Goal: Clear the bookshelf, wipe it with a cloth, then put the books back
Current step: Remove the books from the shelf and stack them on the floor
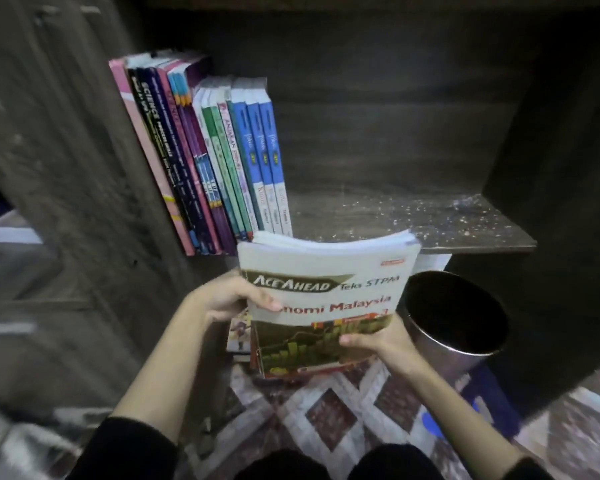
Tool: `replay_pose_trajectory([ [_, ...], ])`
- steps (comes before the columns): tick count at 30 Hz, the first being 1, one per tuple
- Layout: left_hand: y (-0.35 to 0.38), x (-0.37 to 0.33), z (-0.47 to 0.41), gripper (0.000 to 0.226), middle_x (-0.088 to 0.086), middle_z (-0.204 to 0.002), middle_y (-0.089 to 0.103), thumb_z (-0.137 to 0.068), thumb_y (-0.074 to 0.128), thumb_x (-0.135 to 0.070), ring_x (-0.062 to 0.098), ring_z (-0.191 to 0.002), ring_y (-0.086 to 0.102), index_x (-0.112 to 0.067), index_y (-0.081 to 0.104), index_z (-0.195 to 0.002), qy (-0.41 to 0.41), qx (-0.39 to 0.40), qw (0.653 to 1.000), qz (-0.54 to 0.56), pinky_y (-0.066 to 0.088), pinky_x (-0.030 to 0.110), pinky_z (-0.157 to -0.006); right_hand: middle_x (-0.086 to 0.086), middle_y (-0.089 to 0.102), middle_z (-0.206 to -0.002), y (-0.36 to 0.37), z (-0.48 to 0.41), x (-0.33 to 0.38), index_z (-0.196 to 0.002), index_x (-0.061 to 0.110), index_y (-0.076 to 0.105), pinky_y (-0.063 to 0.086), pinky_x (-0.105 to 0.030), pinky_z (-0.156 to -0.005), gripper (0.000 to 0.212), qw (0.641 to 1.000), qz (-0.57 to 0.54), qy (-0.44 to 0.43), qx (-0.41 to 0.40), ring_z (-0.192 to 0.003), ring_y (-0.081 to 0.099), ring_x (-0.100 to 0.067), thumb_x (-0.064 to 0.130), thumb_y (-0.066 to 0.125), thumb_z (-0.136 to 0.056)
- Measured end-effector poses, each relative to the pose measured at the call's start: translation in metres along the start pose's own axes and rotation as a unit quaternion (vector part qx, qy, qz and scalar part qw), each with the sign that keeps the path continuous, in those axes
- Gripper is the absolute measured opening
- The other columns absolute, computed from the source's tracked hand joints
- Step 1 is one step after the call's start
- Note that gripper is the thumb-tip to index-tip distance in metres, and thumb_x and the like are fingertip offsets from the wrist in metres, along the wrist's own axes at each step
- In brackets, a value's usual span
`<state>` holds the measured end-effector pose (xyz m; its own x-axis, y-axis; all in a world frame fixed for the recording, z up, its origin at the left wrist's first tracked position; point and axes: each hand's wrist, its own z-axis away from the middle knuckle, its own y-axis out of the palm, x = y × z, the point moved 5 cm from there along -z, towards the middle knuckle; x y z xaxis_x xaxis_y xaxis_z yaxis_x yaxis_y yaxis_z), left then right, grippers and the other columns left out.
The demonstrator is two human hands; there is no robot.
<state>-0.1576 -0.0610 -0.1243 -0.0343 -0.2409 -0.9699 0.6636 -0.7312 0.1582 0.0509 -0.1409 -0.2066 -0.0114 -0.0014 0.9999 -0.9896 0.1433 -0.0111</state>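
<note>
Person holds one textbook [326,271] in the air, just in front of and slightly below the shelf [413,220], cover up.

Left grip [232,299] is clamped on the left edge, thumb over the cover and fingers underneath. Right grip [381,341] pinches the lower right corner the same way.

Handling: a thick softcover that looks moderately heavy. The top edge bows upward, so it's floppy rather than stiff. The glossy cover is probably a bit slick. It's not fragile, but the corners will dog-ear. Best hold is on the spine side or flat under the middle. Edge pinches like these let it sag.

A row of books [222,161] stands on the left of the shelf, leaning left. The bare board to the right is speckled with dust, so this is probably the clearing stage, not yet wiped.

A pile of books [239,337] sits on the patterned floor [329,417], right under the held one. That's the likely drop spot. A metal bin [454,313] is just beside it, so it needs to be kept clear.

No cloth is visible.
</note>
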Motion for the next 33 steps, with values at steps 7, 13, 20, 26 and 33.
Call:
replay_pose_trajectory([
  [7, -0.061, 0.106, 0.003, 0.059, 0.02, -0.108, 0.068, -0.059, 0.073, 0.015, 0.03, -0.099, 0.067, 0.002, 0.059, -0.114, -0.108, -0.165, 0.973, 0.118, 0.056, 0.038, -0.082, -0.008, 0.074, -0.101, 0.033, -0.011, -0.086, -0.112, 0.0, 0.062, 0.057, -0.027, -0.075, 0.059, 0.991, -0.006, 0.133, 0.01, -0.092, 0.071, -0.02, -0.006, 0.084, -0.058],
  [13, -0.097, 0.176, -0.026, 0.055, 0.018, -0.102, 0.07, -0.07, 0.07, 0.01, 0.028, -0.086, 0.07, -0.001, 0.05, -0.12, -0.169, -0.298, 0.929, 0.139, 0.059, 0.037, -0.068, -0.007, 0.075, -0.095, 0.047, -0.03, -0.143, -0.103, 0.005, 0.067, 0.057, -0.03, -0.081, 0.042, 0.97, -0.004, 0.24, 0.024, -0.086, 0.072, -0.016, 0.003, 0.084, -0.065],
  [20, -0.156, 0.195, -0.092, 0.039, 0.017, -0.118, 0.062, -0.086, 0.06, 0.003, 0.031, -0.099, 0.063, -0.004, 0.051, -0.124, -0.135, -0.461, 0.877, -0.016, 0.052, 0.033, -0.077, -0.017, 0.067, -0.114, 0.075, -0.087, -0.217, -0.132, 0.003, 0.044, 0.051, -0.056, -0.09, 0.114, 0.924, -0.099, 0.367, -0.024, -0.102, 0.066, -0.036, 0.028, 0.099, -0.035],
  [26, -0.225, 0.213, -0.133, 0.034, 0.013, -0.12, 0.061, -0.091, 0.056, -0.008, 0.028, -0.102, 0.06, -0.008, 0.051, -0.125, -0.21, -0.476, 0.843, -0.138, 0.048, 0.035, -0.08, -0.018, 0.07, -0.105, 0.105, -0.15, -0.213, -0.113, 0.003, 0.053, 0.052, -0.053, -0.09, 0.08, 0.917, -0.133, 0.375, -0.032, -0.097, 0.067, -0.038, 0.019, 0.093, -0.046],
  [33, -0.256, 0.239, -0.147, 0.041, 0.016, -0.125, 0.058, -0.089, 0.05, 0.0, 0.032, -0.114, 0.055, -0.007, 0.051, -0.13, -0.25, -0.445, 0.842, -0.175, 0.046, 0.038, -0.095, -0.022, 0.058, -0.114, 0.123, -0.182, -0.248, -0.101, 0.0, 0.055, 0.05, -0.056, -0.091, 0.035, 0.905, -0.053, 0.42, -0.037, -0.106, 0.056, -0.038, -0.004, 0.055, -0.066],
])
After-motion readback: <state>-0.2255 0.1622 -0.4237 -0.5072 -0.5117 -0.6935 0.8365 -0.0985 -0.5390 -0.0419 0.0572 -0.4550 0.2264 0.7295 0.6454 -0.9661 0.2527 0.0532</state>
